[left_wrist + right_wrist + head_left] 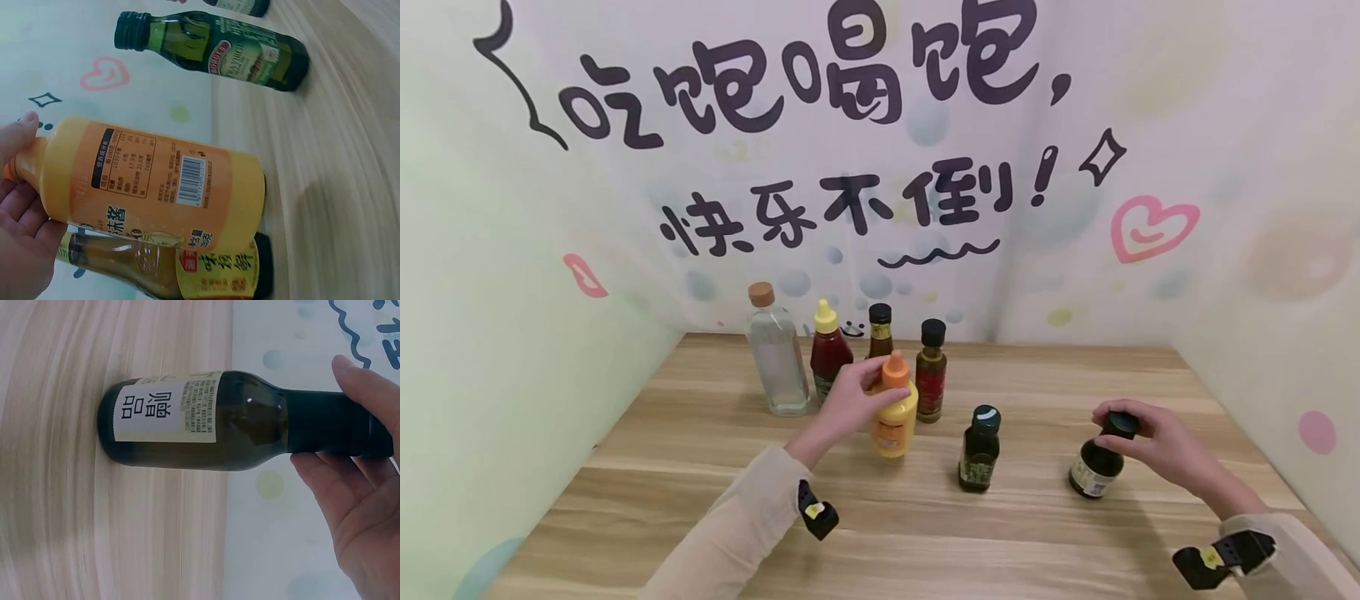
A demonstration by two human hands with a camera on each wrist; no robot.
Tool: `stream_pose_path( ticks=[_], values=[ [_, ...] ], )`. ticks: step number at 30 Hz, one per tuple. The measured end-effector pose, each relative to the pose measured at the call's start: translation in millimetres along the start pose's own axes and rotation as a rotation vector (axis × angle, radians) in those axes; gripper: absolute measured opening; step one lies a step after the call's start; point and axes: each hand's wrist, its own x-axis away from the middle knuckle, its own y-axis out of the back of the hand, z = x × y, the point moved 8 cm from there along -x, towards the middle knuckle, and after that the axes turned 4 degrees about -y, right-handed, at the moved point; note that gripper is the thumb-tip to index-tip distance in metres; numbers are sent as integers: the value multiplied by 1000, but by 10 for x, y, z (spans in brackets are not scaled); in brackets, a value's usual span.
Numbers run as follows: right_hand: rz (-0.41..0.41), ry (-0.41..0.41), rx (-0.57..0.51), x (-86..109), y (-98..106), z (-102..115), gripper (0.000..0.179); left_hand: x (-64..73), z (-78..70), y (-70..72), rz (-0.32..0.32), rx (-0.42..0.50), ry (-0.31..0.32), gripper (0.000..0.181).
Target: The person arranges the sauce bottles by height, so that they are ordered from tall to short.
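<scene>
head view: the left hand (853, 396) grasps the yellow bottle (892, 427) high, round its neck; the right hand (1161, 446) grasps the dark bottle (1092, 475) by cap and neck. with both held so near the top, a slack pinch or sudden jerk could tip either one. whether their bases touch the worktop (1045, 550) i cannot tell.

the yellow bottle is forward of the back edge, near its middle; the brown bottle (881, 332) and red-label bottle (930, 390) are close behind, so a backward swing could knock them. the dark bottle is toward the right edge. between the hands the green bottle (977, 454) could be clipped by a careless inward sweep. farther left, the red bottle (830, 354) risks a nudge from the left wrist.
</scene>
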Motion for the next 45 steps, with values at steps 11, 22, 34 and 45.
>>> stream_pose_path(
  ticks=[11,22,34,45],
  values=[
    [18,-28,-39,10,-3,-16,23,-177,-85,-282,70,-53,-7,40],
    [11,-48,-12,3,-14,-33,24,-293,-34,-519,76,-76,-14,44],
    [18,-50,-2,2,-16,-25,24,-427,102,-735,74,-52,-16,44],
    [9,-42,-7,3,-7,-46,23,-595,103,-872,67,-74,6,44]
  ],
)
